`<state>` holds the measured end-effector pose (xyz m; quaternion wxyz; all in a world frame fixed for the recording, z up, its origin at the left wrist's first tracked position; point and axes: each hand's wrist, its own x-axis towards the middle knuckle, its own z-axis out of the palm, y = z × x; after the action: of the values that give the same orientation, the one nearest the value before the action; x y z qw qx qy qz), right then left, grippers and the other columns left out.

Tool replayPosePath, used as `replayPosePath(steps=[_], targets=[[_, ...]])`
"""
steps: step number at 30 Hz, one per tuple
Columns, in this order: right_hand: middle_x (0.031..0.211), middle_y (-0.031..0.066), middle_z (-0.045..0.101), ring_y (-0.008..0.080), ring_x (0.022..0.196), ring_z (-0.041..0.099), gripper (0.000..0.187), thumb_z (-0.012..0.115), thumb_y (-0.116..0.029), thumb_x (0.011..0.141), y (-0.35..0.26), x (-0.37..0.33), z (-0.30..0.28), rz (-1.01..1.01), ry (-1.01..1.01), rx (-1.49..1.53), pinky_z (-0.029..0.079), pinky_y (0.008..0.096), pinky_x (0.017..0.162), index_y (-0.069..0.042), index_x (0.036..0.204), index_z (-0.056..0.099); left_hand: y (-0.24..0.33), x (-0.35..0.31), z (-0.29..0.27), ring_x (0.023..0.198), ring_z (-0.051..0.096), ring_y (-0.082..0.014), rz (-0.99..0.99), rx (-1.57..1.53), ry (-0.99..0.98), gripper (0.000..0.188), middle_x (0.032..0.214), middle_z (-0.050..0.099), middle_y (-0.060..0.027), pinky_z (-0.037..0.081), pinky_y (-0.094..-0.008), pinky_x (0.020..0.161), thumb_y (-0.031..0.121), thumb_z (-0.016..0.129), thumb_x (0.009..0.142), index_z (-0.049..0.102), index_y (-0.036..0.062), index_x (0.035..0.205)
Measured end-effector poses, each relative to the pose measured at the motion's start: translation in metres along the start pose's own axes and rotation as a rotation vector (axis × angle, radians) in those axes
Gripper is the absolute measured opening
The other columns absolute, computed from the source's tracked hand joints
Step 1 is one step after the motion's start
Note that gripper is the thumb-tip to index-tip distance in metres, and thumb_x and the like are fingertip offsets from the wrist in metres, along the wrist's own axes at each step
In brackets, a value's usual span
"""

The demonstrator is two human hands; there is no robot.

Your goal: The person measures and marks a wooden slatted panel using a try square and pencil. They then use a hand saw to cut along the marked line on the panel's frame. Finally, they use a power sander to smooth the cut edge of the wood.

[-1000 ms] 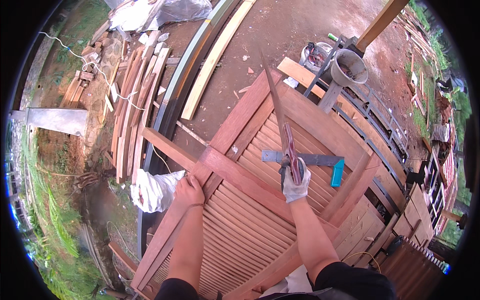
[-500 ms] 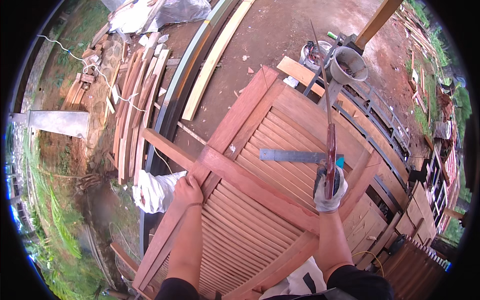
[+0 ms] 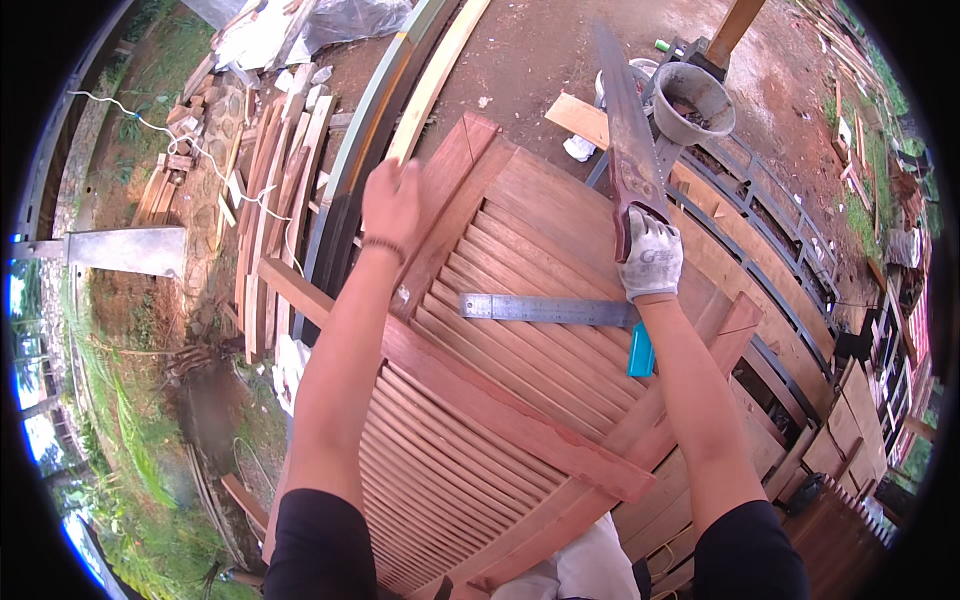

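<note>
My right hand (image 3: pixel 652 258), in a white and dark work glove, grips the brown handle of a handsaw (image 3: pixel 632 130), its blade pointing away over the far right edge of a louvred wooden shutter (image 3: pixel 480 350). My bare left hand (image 3: pixel 393 205) is raised at the shutter's far left side, beside a protruding end of its reddish frame (image 3: pixel 455 180). Its fingers look slightly apart and a little blurred, with nothing visible in them. A try square (image 3: pixel 550 309) lies across the slats, its teal handle (image 3: pixel 641 350) near my right wrist.
Stacked boards (image 3: pixel 270 215) lie to the left, alongside a long dark metal beam (image 3: pixel 345 180). A grey bucket (image 3: pixel 692 100) stands at the far right next to a wooden post (image 3: pixel 738 35). Dark metal frames (image 3: pixel 770 215) lie along the right side.
My left hand has left the shutter's left crosspiece and moved away from me toward the far end. My right hand has moved forward with the handsaw, turning its blade's flat side into view.
</note>
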<state>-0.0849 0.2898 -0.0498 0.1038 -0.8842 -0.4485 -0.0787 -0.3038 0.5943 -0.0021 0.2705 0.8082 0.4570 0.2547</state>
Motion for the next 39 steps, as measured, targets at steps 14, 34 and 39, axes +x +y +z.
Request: replayPosePath(steps=[14,34,39], targets=[[0.101,0.0129,0.067,0.0311,0.097,0.065,0.04,0.069,-0.018,0.077,0.009,-0.004,-0.002,-0.037,0.031,0.116,0.046,0.0451,0.092,-0.01,0.114,0.06,0.078,0.089,0.12,0.103,0.065,-0.0344,-0.178,0.292,0.002,0.042,0.11,0.07,-0.0158,0.049,-0.045,0.091,0.036,0.047,0.094,0.072,0.0032,0.102],[0.12,0.0099,0.064,0.0262,0.11,0.062,0.047,0.059,-0.018,0.084,-0.01,-0.001,0.001,0.003,-0.155,0.093,0.042,0.0433,0.097,-0.013,0.131,0.054,0.181,-0.011,0.047,0.122,0.051,-0.0224,-0.282,-1.018,0.245,0.054,0.137,0.05,-0.0231,0.039,-0.035,0.104,0.041,0.049,0.102,0.048,-0.0018,0.135],[0.096,0.0128,0.07,0.0307,0.09,0.068,0.035,0.06,-0.019,0.084,0.027,-0.009,-0.021,0.147,0.036,0.215,0.048,0.0425,0.085,-0.011,0.118,0.057,0.221,-0.214,0.019,0.058,0.06,-0.0079,-0.254,-0.618,-0.277,0.025,0.069,0.065,-0.0035,0.047,-0.0241,0.055,0.011,0.048,0.101,0.066,0.0014,0.116]])
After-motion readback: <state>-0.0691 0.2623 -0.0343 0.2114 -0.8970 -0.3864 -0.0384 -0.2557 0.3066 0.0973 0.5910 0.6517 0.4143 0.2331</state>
